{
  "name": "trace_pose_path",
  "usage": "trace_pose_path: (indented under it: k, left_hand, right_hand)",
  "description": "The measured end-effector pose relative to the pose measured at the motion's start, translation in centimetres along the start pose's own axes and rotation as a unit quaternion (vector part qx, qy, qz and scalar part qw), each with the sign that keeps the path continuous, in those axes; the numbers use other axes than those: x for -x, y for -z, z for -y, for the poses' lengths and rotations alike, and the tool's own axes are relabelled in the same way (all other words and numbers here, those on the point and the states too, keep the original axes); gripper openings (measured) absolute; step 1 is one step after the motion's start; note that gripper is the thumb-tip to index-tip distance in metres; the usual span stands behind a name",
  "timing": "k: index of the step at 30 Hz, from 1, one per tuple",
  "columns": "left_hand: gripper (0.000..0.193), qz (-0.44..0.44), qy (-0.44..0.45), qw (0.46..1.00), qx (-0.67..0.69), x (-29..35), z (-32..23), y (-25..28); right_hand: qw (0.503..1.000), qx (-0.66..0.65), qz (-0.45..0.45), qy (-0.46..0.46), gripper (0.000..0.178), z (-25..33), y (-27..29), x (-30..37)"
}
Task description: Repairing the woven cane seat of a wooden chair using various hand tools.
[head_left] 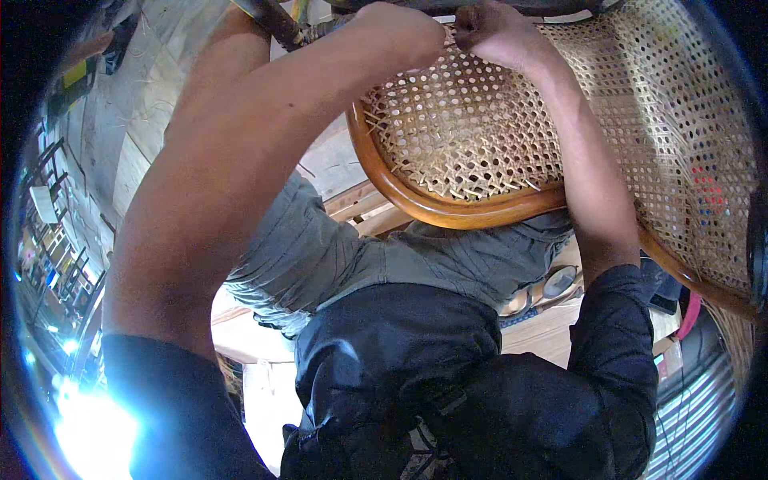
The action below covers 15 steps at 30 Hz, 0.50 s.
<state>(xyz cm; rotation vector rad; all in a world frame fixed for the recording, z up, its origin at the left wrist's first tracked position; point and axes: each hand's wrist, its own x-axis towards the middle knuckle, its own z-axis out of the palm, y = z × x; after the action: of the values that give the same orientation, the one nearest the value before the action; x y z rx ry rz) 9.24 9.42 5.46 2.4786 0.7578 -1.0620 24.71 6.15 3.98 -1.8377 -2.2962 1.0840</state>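
Observation:
A woven cane panel (460,132) with rows of round holes lies over my lap, set in a curved, varnished brown wooden rim (452,212). Loose strand ends stick out along its left and lower edges. At the panel's far edge my left hand (408,36) is closed, its fingertips mostly hidden behind its own back. Just right of it, my right hand (498,36) is curled closed over the cane, and its forearm crosses the panel. Whatever the fingers of either hand grip is too small or hidden to make out.
A second, larger woven cane section (680,104) curves up on the right, edged with wood. Dark bars cross the top edge. Light wooden planks (144,120) form the floor at left. A bundle of pale strands (738,344) hangs at far right. Strong glare fills the lower left.

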Motion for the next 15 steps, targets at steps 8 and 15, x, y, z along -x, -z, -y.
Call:
trace_pose_path:
  k: [8, 15]
  left_hand:
    - [0.021, -0.076, 0.009, 0.995, 0.059, -3.3, 2.5, -4.6]
    - [0.023, -0.016, 0.115, 0.985, 0.125, 1.7, 0.2, 0.9]
  right_hand:
    - [0.993, -0.064, 0.062, -0.072, 0.025, 1.4, 1.0, 0.6]
    - [0.989, -0.085, 0.082, -0.094, 0.029, 3.8, 0.9, 1.2]
